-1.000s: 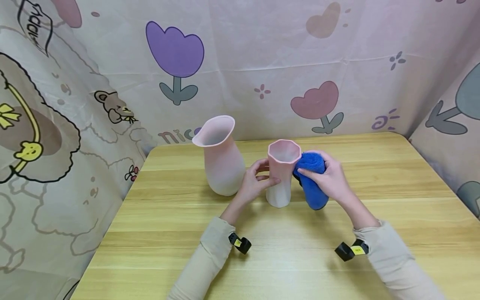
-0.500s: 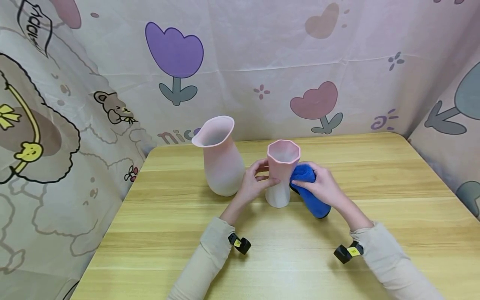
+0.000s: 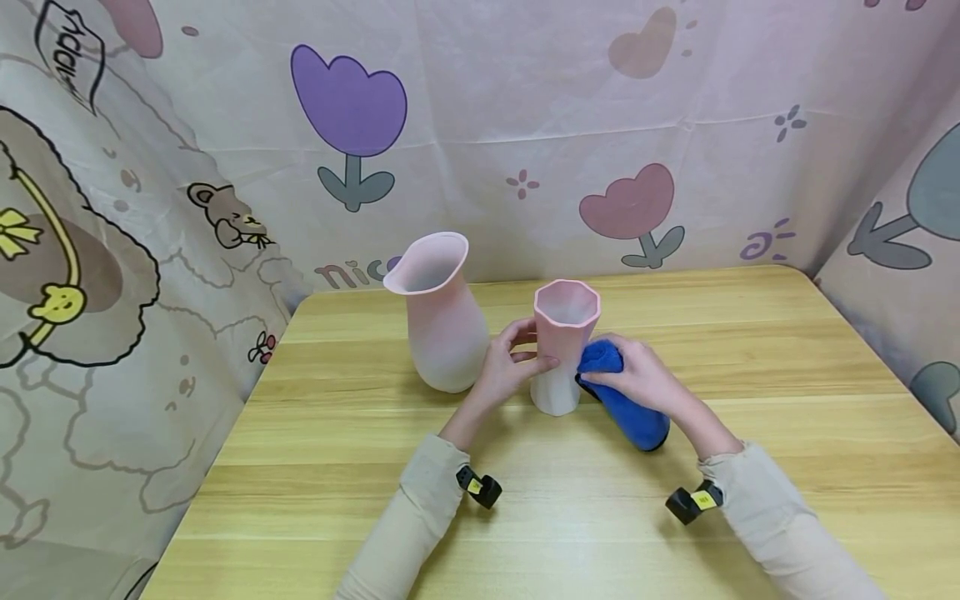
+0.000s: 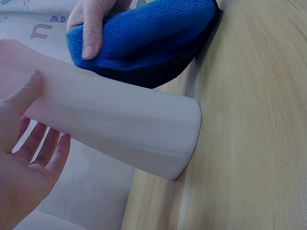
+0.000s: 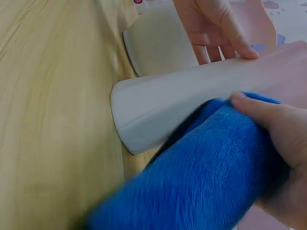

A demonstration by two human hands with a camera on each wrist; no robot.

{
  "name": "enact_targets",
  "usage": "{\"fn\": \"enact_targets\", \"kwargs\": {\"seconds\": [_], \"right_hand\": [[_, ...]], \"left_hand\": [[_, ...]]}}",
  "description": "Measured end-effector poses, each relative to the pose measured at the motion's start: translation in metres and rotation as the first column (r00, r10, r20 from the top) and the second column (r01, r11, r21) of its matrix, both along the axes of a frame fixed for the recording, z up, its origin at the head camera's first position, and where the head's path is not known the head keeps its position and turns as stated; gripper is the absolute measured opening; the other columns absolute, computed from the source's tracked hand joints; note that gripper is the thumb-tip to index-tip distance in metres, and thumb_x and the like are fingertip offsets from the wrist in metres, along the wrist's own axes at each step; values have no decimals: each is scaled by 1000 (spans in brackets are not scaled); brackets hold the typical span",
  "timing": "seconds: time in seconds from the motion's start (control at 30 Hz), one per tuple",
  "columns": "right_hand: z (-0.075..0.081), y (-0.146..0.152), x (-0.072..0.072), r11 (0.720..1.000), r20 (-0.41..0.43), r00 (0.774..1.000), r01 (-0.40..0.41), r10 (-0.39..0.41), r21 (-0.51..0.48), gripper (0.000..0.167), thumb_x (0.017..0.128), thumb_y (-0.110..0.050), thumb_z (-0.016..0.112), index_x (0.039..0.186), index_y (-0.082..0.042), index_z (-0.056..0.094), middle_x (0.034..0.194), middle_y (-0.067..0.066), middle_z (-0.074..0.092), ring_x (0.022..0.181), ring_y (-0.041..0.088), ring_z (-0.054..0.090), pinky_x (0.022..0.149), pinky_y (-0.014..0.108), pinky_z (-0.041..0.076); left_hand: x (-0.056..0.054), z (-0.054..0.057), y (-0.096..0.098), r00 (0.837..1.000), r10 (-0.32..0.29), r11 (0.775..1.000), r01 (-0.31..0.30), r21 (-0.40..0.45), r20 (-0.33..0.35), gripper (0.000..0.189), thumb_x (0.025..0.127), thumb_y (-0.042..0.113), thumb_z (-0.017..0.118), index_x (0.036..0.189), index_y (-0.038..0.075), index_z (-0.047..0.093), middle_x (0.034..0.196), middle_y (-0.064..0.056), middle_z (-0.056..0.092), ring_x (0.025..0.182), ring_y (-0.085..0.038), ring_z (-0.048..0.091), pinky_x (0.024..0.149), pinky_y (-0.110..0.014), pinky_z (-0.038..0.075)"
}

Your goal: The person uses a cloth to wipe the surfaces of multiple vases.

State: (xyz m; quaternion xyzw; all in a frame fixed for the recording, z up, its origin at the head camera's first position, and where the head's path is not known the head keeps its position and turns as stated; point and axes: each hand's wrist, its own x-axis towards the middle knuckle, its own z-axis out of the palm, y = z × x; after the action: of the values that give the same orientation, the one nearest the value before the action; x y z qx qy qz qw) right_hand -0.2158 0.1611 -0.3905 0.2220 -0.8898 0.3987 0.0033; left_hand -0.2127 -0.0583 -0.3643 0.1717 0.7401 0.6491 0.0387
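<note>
Holding the small vase (image 3: 566, 340) from its left side, your left hand (image 3: 510, 367) has its thumb across the near face and the other fingers bent round behind, so they stand as far apart as the vase is wide. The small vase stands upright on the wooden surface (image 3: 577, 533), near the middle and toward the back, pink at its angular rim and fading to white at the base.

Your right hand (image 3: 641, 379) is on the other side, its fingers closed on a folded blue cloth (image 3: 637, 421) with the thumb on the near side. The upper end of the blue cloth lies against the right side of the small vase, about halfway down; the rest slopes down and away to the right, with dark edging along it. You can't tell from these views whether its lower end touches the surface.

Just left of your left hand stands the large vase (image 3: 446, 333), also upright, with a wide lip drawn out to one side and the same pink-to-white fade. You wear beige sleeves (image 3: 408, 517), and a black device (image 3: 480, 487) sits at each wrist. Behind the surface hangs a pale fabric backdrop (image 3: 480, 75) printed with tulips (image 3: 348, 104) and a little bear (image 3: 232, 217).
</note>
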Motion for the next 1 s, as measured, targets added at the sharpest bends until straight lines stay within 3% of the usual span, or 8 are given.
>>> {"fn": "enact_targets", "kwargs": {"seconds": [0.23, 0.53, 0.8, 1.0], "right_hand": [[-20, -6, 1, 995, -28, 999, -36, 39, 92, 45, 76, -19, 73, 111, 4, 56, 102, 17, 64, 91, 28, 61, 80, 47, 50], [-35, -7, 3, 967, -44, 998, -25, 37, 252, 41, 72, -22, 76, 99, 3, 58, 83, 10, 64, 71, 16, 59, 61, 33, 50], [-17, -6, 3, 995, -15, 1000, -8, 10, 100, 47, 75, -19, 74, 111, 5, 55, 102, 19, 63, 92, 31, 61, 79, 49, 49], [-5, -6, 6, 998, -28, 998, 51, -50, 23, 51, 76, -20, 73, 116, 5, 53, 111, 22, 60, 100, 36, 57, 85, 53, 46]], "left_hand": [[-1, -1, 0, 1000, -1, 1000, 1, -4, -13, 55, 78, 5, 70, 127, -1, 46, 124, -17, 51, 111, -30, 50, 91, -37, 46], [-2, -2, -1, 1000, 0, 1000, 0, -14, -2, 55, 78, 7, 70, 127, 1, 46, 124, -15, 51, 111, -27, 50, 91, -37, 46], [-1, -2, 0, 1000, 1, 1000, -1, -13, -12, 55, 77, 6, 71, 126, 0, 46, 124, -16, 51, 111, -28, 50, 91, -37, 46], [-1, -1, 0, 1000, -2, 1000, 2, -5, -11, 55, 77, 4, 70, 126, -1, 46, 124, -17, 51, 112, -29, 50, 91, -37, 46]]}}
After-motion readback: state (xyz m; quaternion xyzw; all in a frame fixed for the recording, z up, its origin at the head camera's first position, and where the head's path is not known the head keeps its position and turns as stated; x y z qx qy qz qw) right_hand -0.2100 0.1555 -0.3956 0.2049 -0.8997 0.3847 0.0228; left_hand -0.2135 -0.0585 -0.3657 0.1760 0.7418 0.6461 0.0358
